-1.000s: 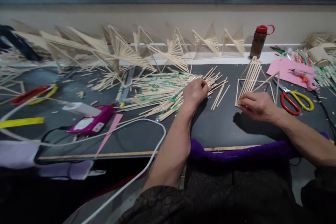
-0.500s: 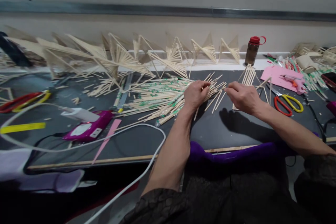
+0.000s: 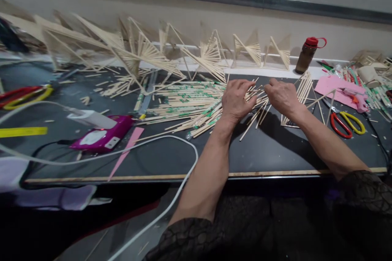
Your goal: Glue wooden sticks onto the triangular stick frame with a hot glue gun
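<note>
A large heap of thin wooden sticks point(image 3: 180, 100), many in green-printed clear wrappers, lies across the middle of the dark table. At the heap's right end, my left hand point(image 3: 239, 100) is over the sticks, its fingers curved and apart from the thumb; whether it grips any is unclear. Just to the right, my right hand point(image 3: 283, 96) has its fingers closed near the stick tips, and what they hold is hidden. Beside and partly behind my right hand stands a small stick frame point(image 3: 304, 87) with slanting sticks.
Twisted stick models point(image 3: 143, 55) line the wall. A red-capped bottle point(image 3: 307, 55), pink sheet point(image 3: 327, 85) and red-yellow scissors point(image 3: 346, 122) are on the right. On the left lie a purple power box point(image 3: 104, 136), a white cable point(image 3: 174, 138) and more scissors point(image 3: 27, 96).
The view has shifted and tilted. My left hand's fingers have spread from a tighter curl over the sticks. My right hand remains closed near the stick tips.
</note>
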The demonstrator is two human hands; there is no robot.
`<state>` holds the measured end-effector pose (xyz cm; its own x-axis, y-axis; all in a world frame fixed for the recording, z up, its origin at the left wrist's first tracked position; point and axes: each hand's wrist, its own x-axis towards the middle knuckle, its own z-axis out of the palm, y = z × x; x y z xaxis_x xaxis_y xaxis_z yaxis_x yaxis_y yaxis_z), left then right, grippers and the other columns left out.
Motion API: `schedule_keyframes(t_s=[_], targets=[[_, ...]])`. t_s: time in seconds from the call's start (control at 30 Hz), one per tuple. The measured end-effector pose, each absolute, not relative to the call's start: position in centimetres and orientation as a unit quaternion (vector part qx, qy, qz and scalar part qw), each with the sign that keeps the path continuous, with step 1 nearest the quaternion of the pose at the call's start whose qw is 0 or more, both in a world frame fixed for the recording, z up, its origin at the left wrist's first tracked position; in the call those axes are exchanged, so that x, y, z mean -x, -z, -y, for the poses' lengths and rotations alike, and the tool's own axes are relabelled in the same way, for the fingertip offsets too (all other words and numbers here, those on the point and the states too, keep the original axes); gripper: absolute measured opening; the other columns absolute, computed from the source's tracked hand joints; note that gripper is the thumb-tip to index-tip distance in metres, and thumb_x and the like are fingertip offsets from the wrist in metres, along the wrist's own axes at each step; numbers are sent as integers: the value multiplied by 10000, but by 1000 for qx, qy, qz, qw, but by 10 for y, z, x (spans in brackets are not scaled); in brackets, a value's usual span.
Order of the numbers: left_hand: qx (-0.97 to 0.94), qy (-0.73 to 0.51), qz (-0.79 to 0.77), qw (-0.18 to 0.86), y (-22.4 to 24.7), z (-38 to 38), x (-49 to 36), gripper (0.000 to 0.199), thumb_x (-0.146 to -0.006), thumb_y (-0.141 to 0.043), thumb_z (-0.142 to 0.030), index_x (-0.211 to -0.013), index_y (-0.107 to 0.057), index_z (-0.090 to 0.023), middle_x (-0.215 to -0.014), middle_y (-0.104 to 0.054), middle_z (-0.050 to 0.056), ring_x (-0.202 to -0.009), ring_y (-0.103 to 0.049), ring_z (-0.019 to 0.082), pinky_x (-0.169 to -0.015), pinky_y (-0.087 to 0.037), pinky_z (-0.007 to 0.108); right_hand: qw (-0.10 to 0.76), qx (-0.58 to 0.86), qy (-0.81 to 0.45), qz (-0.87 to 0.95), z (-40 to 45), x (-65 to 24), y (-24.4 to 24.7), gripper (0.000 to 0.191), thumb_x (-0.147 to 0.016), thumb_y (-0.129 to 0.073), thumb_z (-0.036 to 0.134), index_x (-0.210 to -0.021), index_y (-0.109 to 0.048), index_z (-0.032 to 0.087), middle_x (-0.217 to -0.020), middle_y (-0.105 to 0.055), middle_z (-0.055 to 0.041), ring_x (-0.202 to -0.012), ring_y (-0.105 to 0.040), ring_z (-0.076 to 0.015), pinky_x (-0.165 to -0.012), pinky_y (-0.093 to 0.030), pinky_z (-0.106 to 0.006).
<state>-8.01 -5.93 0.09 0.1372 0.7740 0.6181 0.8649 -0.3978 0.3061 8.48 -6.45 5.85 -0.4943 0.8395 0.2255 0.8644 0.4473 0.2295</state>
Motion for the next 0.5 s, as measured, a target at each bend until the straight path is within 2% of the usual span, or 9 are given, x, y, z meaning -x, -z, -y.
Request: schedule_keyframes(t_s=[0.07, 0.17, 0.27, 0.5], targets=[[767, 346, 535, 75, 0, 62, 74, 331, -849, -595, -274, -1170, -660, -225, -1228, -664, 78, -1188, -527, 266, -992, -399, 413, 39, 491, 152, 857, 69, -84, -57, 359, -981, -334, 121, -1090, -676, 104, -1071, -660, -174, -892, -653, -246, -638, -390, -304], [783, 288, 547, 70, 3, 61, 69, 222, -888, -506, -215, -1007, -693, -197, -1113, -699, 108, -1133, -558, 277, -933, -415, 416, 30, 472, 136, 870, 76, -83, -60, 373, -987, -331, 151, -1047, -696, 112, -1032, -679, -158, -849, -655, -235, -622, -389, -298], [772, 269, 572, 63, 9, 54, 70, 235, -901, -456, -190, -937, -687, -186, -1028, -711, 120, -1089, -579, 279, -903, -420, 410, 27, 472, 135, 871, 83, -87, -69, 369, -972, -339, 150, -976, -705, 100, -989, -685, -156, -822, -649, -227, -623, -392, -296], [702, 309, 640, 53, 24, 33, 95, 371, -983, -345, -320, -962, -684, -173, -1038, -699, 125, -1155, -561, 289, -978, -400, 437, 46, 520, 163, 837, 122, -128, -111, 347, -965, -382, 198, -896, -710, 109, -937, -689, -104, -820, -628, -184, -674, -412, -275]])
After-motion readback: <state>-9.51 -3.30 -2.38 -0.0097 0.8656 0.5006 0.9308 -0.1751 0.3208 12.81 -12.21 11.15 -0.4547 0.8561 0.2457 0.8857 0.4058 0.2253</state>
